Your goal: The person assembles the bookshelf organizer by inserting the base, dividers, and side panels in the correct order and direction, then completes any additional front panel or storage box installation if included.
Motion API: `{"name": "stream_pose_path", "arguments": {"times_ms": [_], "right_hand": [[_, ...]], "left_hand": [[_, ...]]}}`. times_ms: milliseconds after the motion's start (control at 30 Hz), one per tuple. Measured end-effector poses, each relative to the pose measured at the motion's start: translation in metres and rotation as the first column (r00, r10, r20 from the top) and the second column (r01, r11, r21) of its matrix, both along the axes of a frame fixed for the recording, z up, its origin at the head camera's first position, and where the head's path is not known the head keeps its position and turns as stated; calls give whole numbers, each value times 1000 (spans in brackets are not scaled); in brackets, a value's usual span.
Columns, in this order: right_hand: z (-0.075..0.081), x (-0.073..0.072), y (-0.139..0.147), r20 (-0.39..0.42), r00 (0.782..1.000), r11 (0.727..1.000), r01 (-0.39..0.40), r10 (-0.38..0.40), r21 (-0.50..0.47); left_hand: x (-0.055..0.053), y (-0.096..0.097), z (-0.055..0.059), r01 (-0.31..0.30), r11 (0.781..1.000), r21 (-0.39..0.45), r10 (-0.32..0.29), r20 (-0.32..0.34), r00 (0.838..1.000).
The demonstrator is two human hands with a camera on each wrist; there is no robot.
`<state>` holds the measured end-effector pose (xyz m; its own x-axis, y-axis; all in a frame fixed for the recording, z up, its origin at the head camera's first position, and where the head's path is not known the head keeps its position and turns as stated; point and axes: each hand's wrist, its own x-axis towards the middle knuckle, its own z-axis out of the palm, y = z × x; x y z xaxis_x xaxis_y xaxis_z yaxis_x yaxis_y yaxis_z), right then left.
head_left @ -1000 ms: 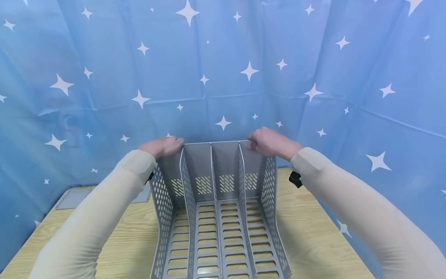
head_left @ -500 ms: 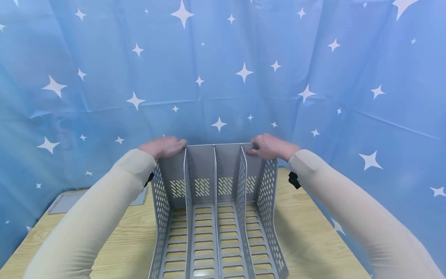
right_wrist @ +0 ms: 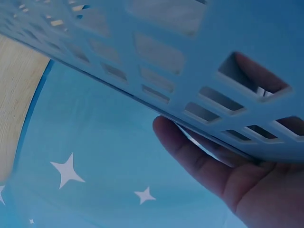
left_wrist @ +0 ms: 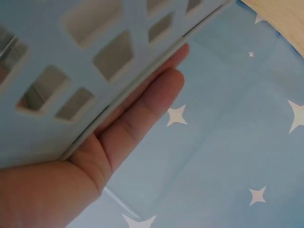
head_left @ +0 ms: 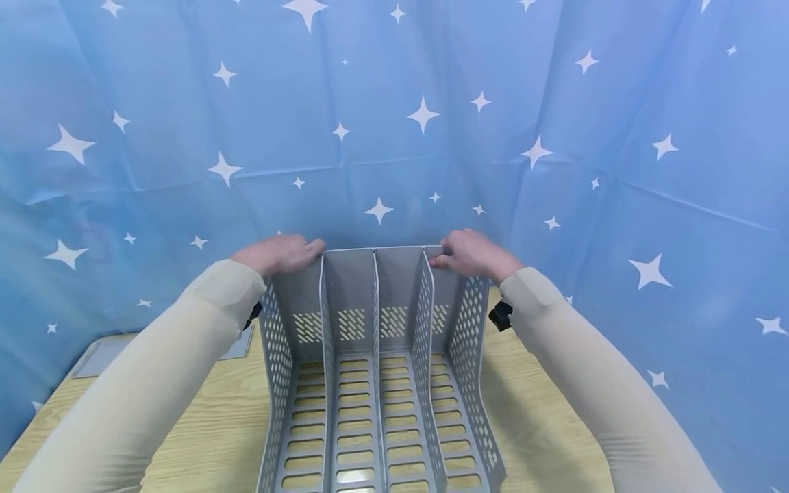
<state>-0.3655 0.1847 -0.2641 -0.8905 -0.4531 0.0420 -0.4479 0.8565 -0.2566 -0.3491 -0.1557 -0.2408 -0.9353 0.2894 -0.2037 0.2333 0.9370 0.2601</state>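
Note:
A grey plastic file rack [head_left: 348, 281] with several upright slots, a slatted base and perforated sides stands on the wooden table, its tall back panel toward the curtain. My left hand [head_left: 280, 254] grips the top of that panel near its left corner. At the right corner, my right hand [head_left: 471, 253] holds the same edge, thumb in front and fingers over the back. In the left wrist view, extended fingers [left_wrist: 142, 107] lie along the outside of the perforated side [left_wrist: 114, 57]. The right wrist view has fingers [right_wrist: 190, 156] beneath the rack's edge, partly showing through its holes.
Flat grey plates [head_left: 105, 356] lie at the table's back left, partly behind my left sleeve [head_left: 154, 370]. A blue curtain with white stars [head_left: 379, 210] hangs close behind the table and along its right side. Wooden tabletop [head_left: 209, 404] shows on both sides of the rack.
The head view has turned slightly. Against the curtain, the rack and both hands have shifted a little to the right. Both hands keep their hold on the back panel.

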Motion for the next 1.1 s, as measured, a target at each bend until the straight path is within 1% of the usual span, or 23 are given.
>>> {"name": "stream_pose_path", "arguments": {"times_ms": [100, 200, 333, 400, 567, 667, 733, 800, 900, 933, 1000, 1067, 1100], "right_hand": [[0, -1, 2, 7, 1000, 1000, -6, 6, 2], [3, -1, 2, 18, 1000, 1000, -12, 12, 19], [7, 2, -2, 24, 1000, 998, -16, 14, 67], [9, 2, -4, 26, 1000, 996, -9, 6, 94], [10, 2, -6, 45, 999, 990, 24, -30, 138], [12, 1, -7, 71, 997, 987, 21, -33, 157], [15, -1, -8, 108, 994, 983, -3, -17, 184], [22, -3, -8, 152, 988, 979, -49, 19, 197], [37, -4, -12, 178, 980, 978, -117, 86, 175], [42, -3, -14, 176, 978, 979, -137, 109, 154], [48, -3, -20, 148, 978, 979, -167, 149, 117], [48, 0, -27, 134, 976, 979, -182, 170, 87], [46, 1, -32, 130, 977, 980, -183, 172, 80]], "left_hand": [[0, 3, 1, 1, 1000, -22, -1, -18, 1000], [4, 4, 4, 13, 999, -48, -15, -39, 999], [6, 5, 6, 19, 997, -74, -23, -54, 998], [7, 5, 7, 19, 997, -78, -23, -58, 998], [7, 7, 5, 16, 998, -66, -19, -46, 999], [7, 10, 7, 21, 997, -76, -26, -56, 998], [7, 13, 10, 31, 996, -82, -36, -69, 997], [6, 18, 13, 55, 995, -88, -62, -86, 994], [6, 27, 19, 96, 992, -82, -103, -81, 991], [6, 31, 20, 118, 990, -82, -124, -75, 989], [7, 38, 24, 158, 983, -98, -164, -60, 985], [8, 46, 25, 189, 973, -132, -196, -43, 980], [8, 50, 25, 199, 969, -149, -207, -39, 978]]}}
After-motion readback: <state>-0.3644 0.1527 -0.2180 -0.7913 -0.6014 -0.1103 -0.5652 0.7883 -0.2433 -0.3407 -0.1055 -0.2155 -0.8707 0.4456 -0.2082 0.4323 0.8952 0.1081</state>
